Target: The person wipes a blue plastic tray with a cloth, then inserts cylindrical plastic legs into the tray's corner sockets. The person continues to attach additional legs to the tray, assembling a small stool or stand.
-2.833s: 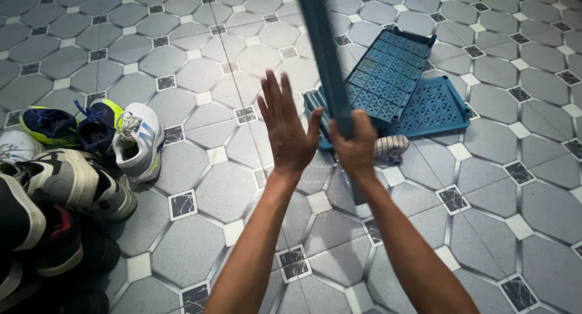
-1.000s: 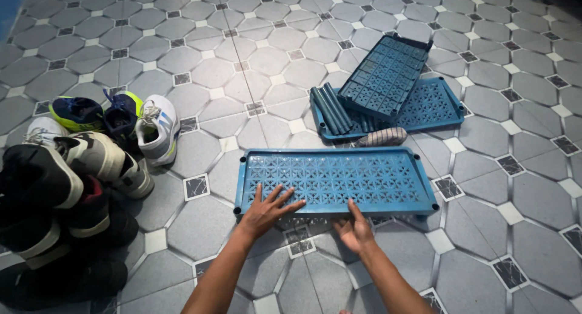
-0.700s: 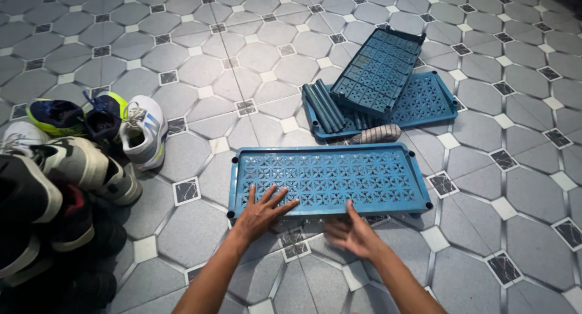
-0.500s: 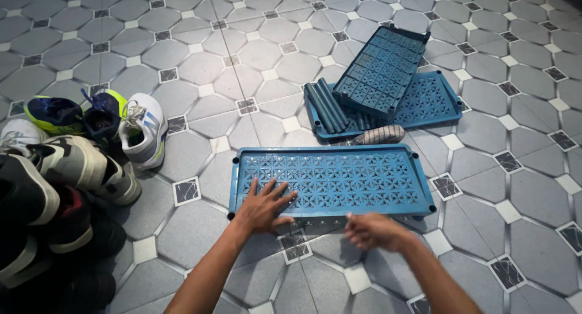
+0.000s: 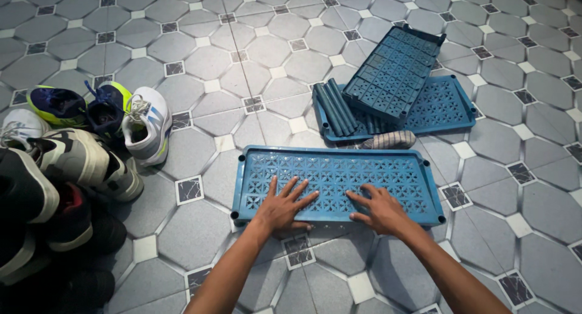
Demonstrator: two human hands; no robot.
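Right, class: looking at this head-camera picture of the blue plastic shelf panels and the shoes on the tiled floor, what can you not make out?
Head view only:
- Shelf panel: the part under the left hand and right hand is covered.
- Lower panel: largely hidden by the tilted panel and the tubes.
- Striped cloth: too small to identify.
- Dark shoes: cut off by the left edge.
- Forearms: cut off by the bottom edge.

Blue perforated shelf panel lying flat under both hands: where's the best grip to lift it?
Probably the two short ends of the blue shelf panel, one hand each, coming from left and right. It lies flat with a raised rim, and both the left hand and right hand rest open near its front edge.
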